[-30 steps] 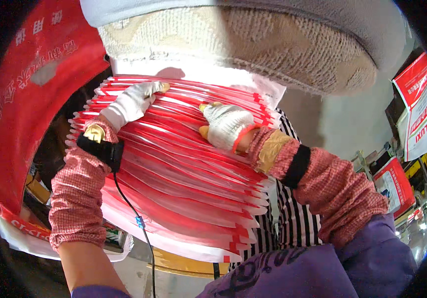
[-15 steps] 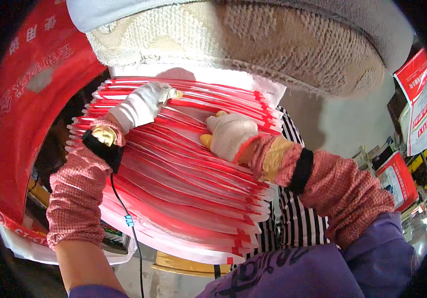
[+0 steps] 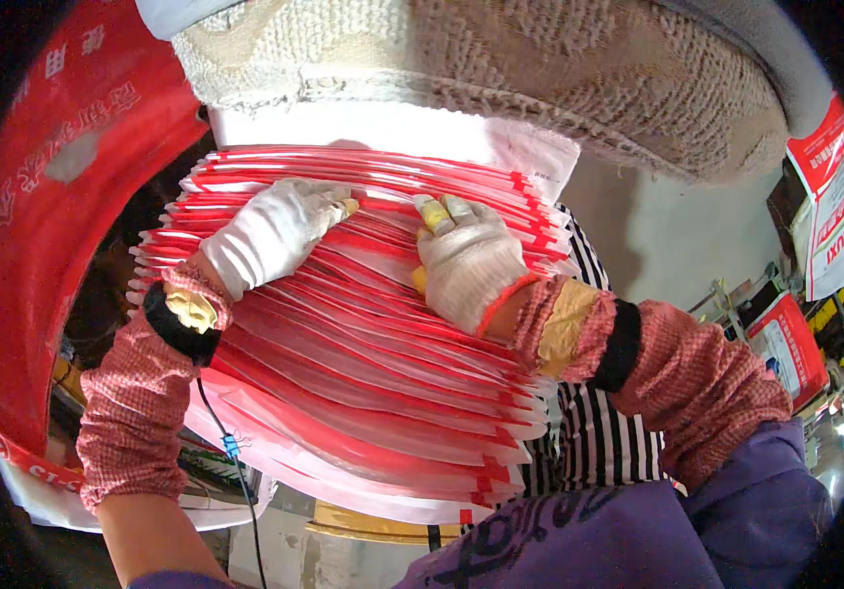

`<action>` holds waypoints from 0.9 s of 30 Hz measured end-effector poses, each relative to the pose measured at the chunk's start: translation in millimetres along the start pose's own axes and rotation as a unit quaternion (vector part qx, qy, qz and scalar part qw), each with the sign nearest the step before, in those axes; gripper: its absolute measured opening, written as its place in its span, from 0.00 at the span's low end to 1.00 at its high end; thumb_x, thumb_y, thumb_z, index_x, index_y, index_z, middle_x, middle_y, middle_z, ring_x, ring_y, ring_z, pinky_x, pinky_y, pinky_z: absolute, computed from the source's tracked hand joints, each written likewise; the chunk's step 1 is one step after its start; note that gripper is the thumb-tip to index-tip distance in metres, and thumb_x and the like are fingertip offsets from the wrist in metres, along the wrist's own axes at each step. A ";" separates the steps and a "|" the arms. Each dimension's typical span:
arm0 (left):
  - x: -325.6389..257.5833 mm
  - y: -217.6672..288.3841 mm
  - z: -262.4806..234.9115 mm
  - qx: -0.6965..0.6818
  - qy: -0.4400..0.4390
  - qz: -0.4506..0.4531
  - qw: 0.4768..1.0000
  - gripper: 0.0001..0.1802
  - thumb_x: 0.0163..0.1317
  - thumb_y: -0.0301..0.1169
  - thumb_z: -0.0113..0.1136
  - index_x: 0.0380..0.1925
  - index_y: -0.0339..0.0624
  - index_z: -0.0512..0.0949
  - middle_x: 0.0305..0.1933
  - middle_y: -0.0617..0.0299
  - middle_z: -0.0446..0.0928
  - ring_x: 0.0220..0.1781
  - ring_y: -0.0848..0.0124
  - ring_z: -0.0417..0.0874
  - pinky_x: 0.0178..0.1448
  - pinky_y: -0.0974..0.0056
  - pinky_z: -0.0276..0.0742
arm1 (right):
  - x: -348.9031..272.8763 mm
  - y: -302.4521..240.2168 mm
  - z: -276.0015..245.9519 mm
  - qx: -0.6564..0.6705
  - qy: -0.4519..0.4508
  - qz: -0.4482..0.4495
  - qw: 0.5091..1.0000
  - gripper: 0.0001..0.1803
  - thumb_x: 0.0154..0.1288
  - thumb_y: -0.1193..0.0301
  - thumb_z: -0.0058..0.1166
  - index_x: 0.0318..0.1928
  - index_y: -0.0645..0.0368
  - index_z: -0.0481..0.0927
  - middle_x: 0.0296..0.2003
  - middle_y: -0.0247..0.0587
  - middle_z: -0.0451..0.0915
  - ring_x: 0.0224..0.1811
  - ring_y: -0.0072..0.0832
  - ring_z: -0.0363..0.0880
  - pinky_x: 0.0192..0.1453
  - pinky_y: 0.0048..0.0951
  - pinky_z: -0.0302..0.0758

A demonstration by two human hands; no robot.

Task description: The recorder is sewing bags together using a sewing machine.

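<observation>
White knit-gloved left hand (image 3: 279,231) and matching right hand (image 3: 471,260) rest apart on overlapping red-and-white sheet-like bags (image 3: 353,334), fanned before the person; can't tell whether fingers pinch. Beige ribbed cloth (image 3: 481,69) beyond far edge; grey floor (image 3: 657,236) rightward.

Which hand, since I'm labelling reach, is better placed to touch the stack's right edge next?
Probably the right hand: it's over the layered stack, nearer that edge, while the left hand lies farther left.
</observation>
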State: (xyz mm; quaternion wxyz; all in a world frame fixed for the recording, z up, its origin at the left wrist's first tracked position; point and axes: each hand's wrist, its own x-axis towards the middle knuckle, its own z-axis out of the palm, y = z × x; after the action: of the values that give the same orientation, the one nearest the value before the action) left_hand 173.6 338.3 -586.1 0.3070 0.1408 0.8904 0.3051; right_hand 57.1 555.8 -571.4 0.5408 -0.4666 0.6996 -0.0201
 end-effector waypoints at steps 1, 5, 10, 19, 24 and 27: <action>-0.5 -0.1 -1.3 0.000 0.001 0.000 1.000 0.16 0.63 0.29 0.49 0.50 0.41 0.74 0.53 0.51 0.76 0.54 0.54 0.76 0.59 0.57 0.72 | -0.5 1.1 2.9 -0.017 0.025 -0.010 0.999 0.24 0.60 0.54 0.50 0.48 0.60 0.78 0.61 0.47 0.67 0.64 0.42 0.63 0.68 0.39 0.59; -5.8 -6.6 -6.7 -0.159 -0.091 -0.167 0.969 0.26 0.63 0.43 0.54 0.55 0.36 0.71 0.53 0.46 0.75 0.56 0.54 0.76 0.61 0.58 0.70 | 5.6 1.2 -20.6 -0.043 -0.099 0.004 0.994 0.29 0.59 0.51 0.51 0.55 0.57 0.76 0.61 0.45 0.68 0.64 0.39 0.64 0.67 0.35 0.61; 1.5 -43.5 -10.3 -0.204 -0.296 -0.220 0.907 0.31 0.65 0.54 0.48 0.54 0.37 0.72 0.57 0.48 0.73 0.57 0.53 0.75 0.62 0.57 0.68 | 12.7 7.7 -26.7 0.009 -0.091 -0.015 0.996 0.23 0.58 0.53 0.52 0.48 0.53 0.80 0.59 0.45 0.71 0.61 0.40 0.67 0.64 0.37 0.66; -23.8 -37.3 11.2 -0.129 -0.034 -0.101 0.986 0.18 0.53 0.44 0.63 0.35 0.41 0.82 0.46 0.56 0.77 0.51 0.58 0.76 0.55 0.56 0.71 | 15.4 5.8 -16.9 -0.049 -0.045 -0.071 0.995 0.18 0.60 0.60 0.48 0.48 0.53 0.80 0.50 0.43 0.76 0.55 0.42 0.71 0.59 0.36 0.70; -31.9 -21.6 4.1 -0.041 0.013 -0.088 0.995 0.20 0.49 0.40 0.66 0.39 0.40 0.81 0.51 0.56 0.74 0.56 0.56 0.72 0.59 0.55 0.69 | 13.1 -4.0 -2.6 -0.047 0.050 -0.060 0.996 0.17 0.62 0.62 0.44 0.44 0.58 0.80 0.45 0.45 0.78 0.47 0.42 0.75 0.52 0.36 0.73; -33.2 -22.1 2.1 -0.016 0.024 -0.074 0.997 0.21 0.48 0.45 0.66 0.35 0.40 0.81 0.49 0.56 0.75 0.54 0.56 0.73 0.57 0.55 0.70 | 16.0 -4.1 -30.0 -0.019 -0.087 -0.069 0.994 0.21 0.60 0.61 0.47 0.51 0.58 0.75 0.48 0.49 0.76 0.51 0.44 0.75 0.53 0.38 0.74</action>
State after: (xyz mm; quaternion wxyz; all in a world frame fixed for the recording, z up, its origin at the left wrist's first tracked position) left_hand 199.1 307.6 -586.1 0.3091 0.0622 0.9005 0.2995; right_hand 36.8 528.4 -568.7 0.5878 -0.5239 0.6164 -0.0033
